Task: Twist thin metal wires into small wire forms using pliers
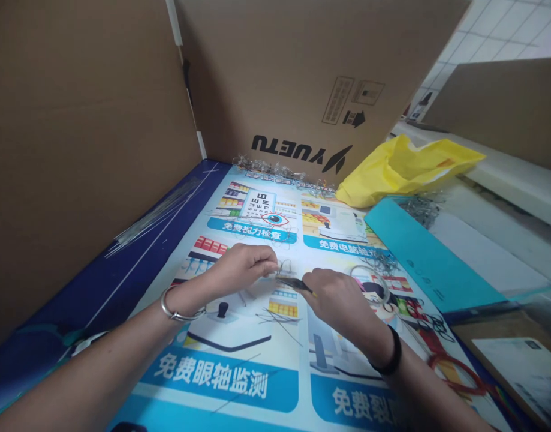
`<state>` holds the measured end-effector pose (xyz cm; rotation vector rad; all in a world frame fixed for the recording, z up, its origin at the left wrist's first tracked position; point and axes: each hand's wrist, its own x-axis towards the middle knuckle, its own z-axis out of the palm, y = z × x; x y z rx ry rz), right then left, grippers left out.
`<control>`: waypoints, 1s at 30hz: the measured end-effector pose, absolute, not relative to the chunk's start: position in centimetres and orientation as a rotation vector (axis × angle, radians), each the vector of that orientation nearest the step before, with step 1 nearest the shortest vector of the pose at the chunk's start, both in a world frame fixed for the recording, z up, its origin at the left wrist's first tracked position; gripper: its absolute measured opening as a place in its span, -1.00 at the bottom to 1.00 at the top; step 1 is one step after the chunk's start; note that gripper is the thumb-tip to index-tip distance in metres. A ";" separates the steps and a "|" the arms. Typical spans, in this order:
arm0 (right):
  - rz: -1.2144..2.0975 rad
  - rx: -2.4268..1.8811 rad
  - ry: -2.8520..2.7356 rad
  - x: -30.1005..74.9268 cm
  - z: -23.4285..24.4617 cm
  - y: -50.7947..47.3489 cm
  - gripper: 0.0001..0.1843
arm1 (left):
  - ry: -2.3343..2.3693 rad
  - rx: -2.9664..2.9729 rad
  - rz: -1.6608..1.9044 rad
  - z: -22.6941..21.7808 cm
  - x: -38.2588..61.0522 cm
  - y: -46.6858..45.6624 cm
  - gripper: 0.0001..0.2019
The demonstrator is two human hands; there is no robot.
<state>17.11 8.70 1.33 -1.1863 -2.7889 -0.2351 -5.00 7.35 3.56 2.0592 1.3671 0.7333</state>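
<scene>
My left hand (pixel 246 264), with a silver bangle at the wrist, pinches a thin bent wire (pixel 285 267) above the printed poster. My right hand (pixel 336 300), a black band round its wrist, is closed around a pair of pliers (pixel 294 283). The dark jaws point left and meet the wire close to my left fingertips. Whether the jaws are fully closed on it is too small to tell. Loose straight wire pieces (pixel 279 319) lie on the poster (pixel 304 336) below my hands.
Cardboard walls (pixel 275 78) stand at the back and left. Long straight wires (pixel 153 216) lie left, twisted wire pieces (pixel 275 168) along the back. To the right are a yellow bag (pixel 401 171), a teal folder (pixel 430 255), a wire coil (pixel 387 294) and a red coil (pixel 457 360).
</scene>
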 end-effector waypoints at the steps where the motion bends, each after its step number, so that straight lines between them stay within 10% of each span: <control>1: -0.252 -1.169 -2.792 17.1 1.3 8.7 -0.80 | 1.374 2.073 0.725 3.5 -5.0 7.4 -0.81; 13: -0.188 -1.312 -2.688 16.9 1.3 8.8 -0.76 | 1.503 2.153 0.805 2.8 -5.1 7.5 -0.83; 22: 1.695 -1.266 -1.908 15.2 1.7 5.3 -0.57 | 1.618 1.742 1.371 2.0 -3.8 6.6 -0.86; 30: 1.930 -1.203 -1.573 14.2 0.7 4.0 -0.49 | 1.651 2.036 1.465 1.7 -3.2 5.3 -0.90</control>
